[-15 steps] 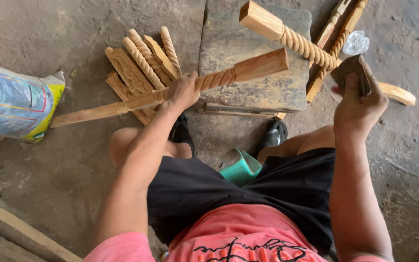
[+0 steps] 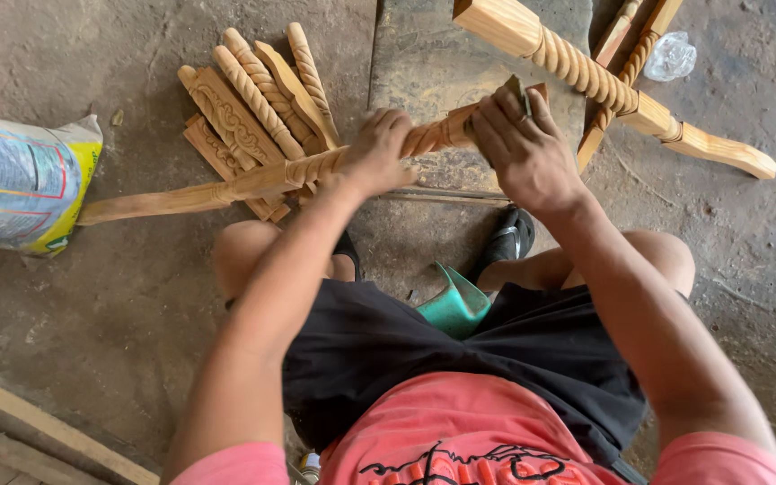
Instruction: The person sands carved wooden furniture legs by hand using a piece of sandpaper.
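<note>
A long wooden leg with a carved rope twist [image 2: 253, 180] lies slanted across a grey stone block [image 2: 433, 63]. My left hand [image 2: 377, 151] grips its twisted middle. My right hand [image 2: 523, 148] presses a small dark folded sheet, likely sandpaper [image 2: 515, 88], around the leg's upper end on the block. I sit low behind the block, knees apart, in black shorts and a red shirt.
A pile of several carved wooden pieces [image 2: 258, 108] lies left of the block. Another twisted leg [image 2: 604, 85] rests across the block's far right over more legs. A printed sack [image 2: 20, 180] lies far left, a green object [image 2: 455, 305] between my legs, planks [image 2: 38, 431] bottom left.
My right hand came in from the right, where it was raised with the dark sheet, and now wraps it on the leg's upper end. The left hand still holds the leg.
</note>
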